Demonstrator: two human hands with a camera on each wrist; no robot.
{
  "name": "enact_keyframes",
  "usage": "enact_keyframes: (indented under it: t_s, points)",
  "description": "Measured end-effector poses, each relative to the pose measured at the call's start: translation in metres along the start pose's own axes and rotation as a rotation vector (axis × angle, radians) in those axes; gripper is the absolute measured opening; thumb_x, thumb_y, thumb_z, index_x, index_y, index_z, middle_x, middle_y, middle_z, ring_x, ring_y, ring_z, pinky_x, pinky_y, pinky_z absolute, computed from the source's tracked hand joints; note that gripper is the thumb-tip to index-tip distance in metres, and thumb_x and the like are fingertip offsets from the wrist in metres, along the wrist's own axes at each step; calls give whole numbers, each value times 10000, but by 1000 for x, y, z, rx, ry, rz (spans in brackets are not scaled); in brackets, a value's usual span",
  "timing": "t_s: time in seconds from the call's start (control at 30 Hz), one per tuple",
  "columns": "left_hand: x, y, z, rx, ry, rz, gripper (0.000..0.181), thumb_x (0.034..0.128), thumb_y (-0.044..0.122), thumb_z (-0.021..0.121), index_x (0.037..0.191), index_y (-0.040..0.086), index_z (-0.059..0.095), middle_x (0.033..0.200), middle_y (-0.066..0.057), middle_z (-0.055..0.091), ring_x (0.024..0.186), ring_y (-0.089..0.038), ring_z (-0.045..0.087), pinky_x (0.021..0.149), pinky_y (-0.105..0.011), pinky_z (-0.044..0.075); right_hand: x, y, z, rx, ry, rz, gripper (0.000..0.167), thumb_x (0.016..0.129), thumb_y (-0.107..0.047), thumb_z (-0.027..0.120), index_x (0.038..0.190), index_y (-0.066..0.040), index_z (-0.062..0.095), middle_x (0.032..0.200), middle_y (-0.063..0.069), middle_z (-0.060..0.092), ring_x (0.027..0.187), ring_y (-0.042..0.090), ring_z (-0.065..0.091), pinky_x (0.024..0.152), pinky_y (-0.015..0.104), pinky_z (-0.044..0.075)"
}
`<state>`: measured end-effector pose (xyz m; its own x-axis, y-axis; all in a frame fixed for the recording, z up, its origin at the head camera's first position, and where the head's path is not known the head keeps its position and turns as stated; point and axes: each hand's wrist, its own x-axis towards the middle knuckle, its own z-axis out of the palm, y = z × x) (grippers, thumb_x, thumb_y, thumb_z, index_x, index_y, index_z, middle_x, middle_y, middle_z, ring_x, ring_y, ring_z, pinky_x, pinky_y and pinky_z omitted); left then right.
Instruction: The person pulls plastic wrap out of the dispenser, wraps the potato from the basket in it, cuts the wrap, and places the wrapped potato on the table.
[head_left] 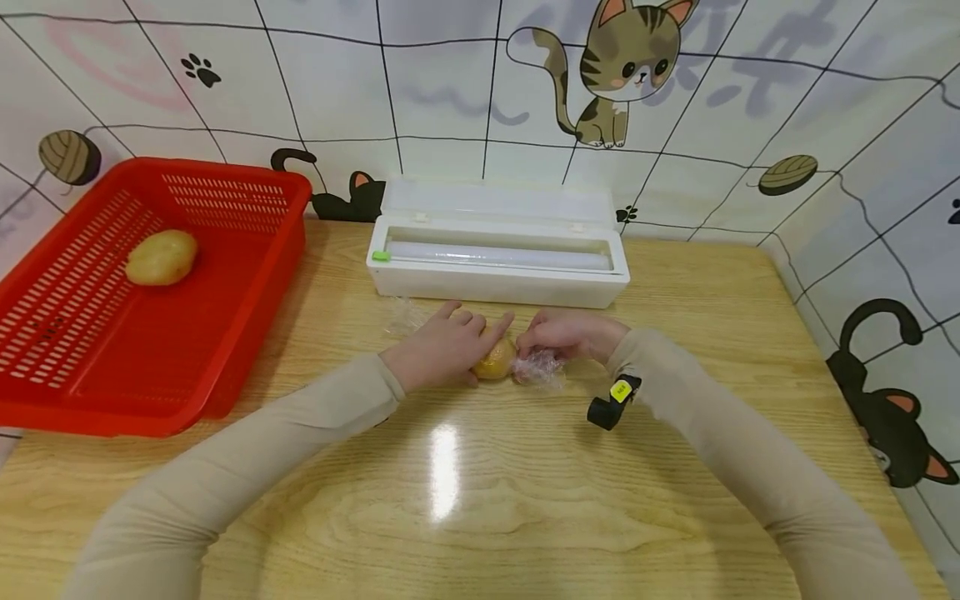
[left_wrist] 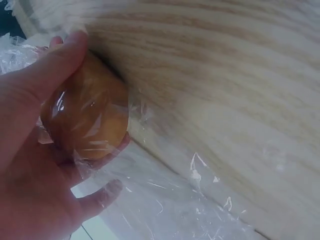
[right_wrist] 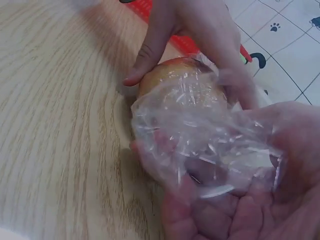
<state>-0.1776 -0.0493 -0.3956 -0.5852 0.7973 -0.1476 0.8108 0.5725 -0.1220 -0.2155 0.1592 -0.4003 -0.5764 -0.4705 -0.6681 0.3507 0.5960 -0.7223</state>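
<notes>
A potato wrapped in clear cling film lies on the table in front of a white film box. My left hand holds it from the left, thumb on the near side and fingers around the far side, as the left wrist view shows on the potato. To the right, my right hand grips the bunched end of the cling film. In the right wrist view, crumpled film spreads between the potato and the curled right fingers. A loose film end sticks out beyond my left hand.
The white cling film box stands lid up at the back, a film roll and a green slider on it. At left, a red basket holds another potato. Cat-patterned sheeting borders the table.
</notes>
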Motion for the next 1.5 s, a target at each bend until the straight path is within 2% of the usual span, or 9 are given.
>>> enact_keyframes:
  t_s: [0.17, 0.4, 0.67, 0.83, 0.97, 1.03, 1.13, 1.27, 1.5]
  points:
    - [2, 0, -1, -31, -35, -41, 822, 798, 503, 731, 1375, 10, 416, 1227, -127, 582, 1123, -282, 558, 1018, -492, 352, -2, -1, 4, 44, 24, 31, 246, 905, -93, 491, 661, -86, 524, 597, -49, 496, 535, 40, 447, 497, 173, 375]
    - [5, 2, -3, -34, -30, -20, 739, 780, 487, 748, 1299, 37, 476, 1115, -93, 604, 1019, -258, 581, 933, -449, 402, -6, 0, 9, 128, 46, 2, 164, 951, -67, 473, 1046, 35, 387, 831, 45, 492, 689, 80, 509, 602, 188, 457]
    - [9, 5, 1, -164, -73, -36, 739, 854, 414, 716, 1370, -3, 391, 1257, -145, 522, 1140, -291, 503, 948, -435, 430, -11, -4, 17, 256, 56, -71, 94, 913, 47, 446, 949, 10, 368, 870, 108, 497, 688, 104, 581, 627, 169, 504]
    - [8, 5, 7, -255, -69, -36, 789, 926, 537, 516, 1409, -57, 326, 1259, -179, 471, 1127, -298, 450, 980, -443, 389, -11, -3, 18, 334, 53, -80, 51, 922, 42, 424, 972, 36, 413, 908, 127, 504, 735, 137, 602, 677, 176, 519]
    - [5, 4, 7, -283, -57, -45, 642, 1002, 448, 355, 1400, -55, 339, 1168, -149, 470, 1061, -277, 441, 938, -438, 396, -16, -3, 15, 393, 4, -119, 58, 901, 14, 392, 908, 36, 444, 936, 145, 495, 842, 217, 607, 803, 262, 526]
    - [5, 3, 6, -294, -57, -45, 596, 1012, 383, 318, 1412, -59, 325, 1166, -150, 464, 1059, -281, 436, 931, -445, 395, -20, -3, 11, 343, -20, -146, 74, 886, -3, 401, 930, 34, 448, 950, 151, 485, 904, 271, 608, 845, 348, 522]
    - [5, 3, 6, -317, -61, -47, 608, 1005, 345, 307, 1445, -73, 281, 1222, -180, 449, 1101, -303, 427, 954, -466, 383, -26, -3, 5, 136, -32, -217, 144, 891, -17, 439, 1023, 39, 445, 984, 147, 478, 937, 294, 587, 850, 432, 517]
    - [6, 2, 6, -355, -69, -59, 626, 998, 337, 279, 1468, -75, 243, 1274, -209, 425, 1142, -319, 407, 982, -475, 363, -28, -2, 6, -97, 76, -343, 177, 905, -27, 523, 1066, 46, 525, 974, 123, 506, 835, 246, 549, 737, 385, 528]
    - [7, 0, 8, -429, -68, -63, 624, 983, 304, 287, 1463, -89, 221, 1288, -209, 402, 1147, -312, 382, 984, -480, 365, -16, 3, 25, -151, 263, -598, 59, 923, 39, 551, 963, 36, 593, 836, 96, 559, 710, 214, 553, 607, 269, 470]
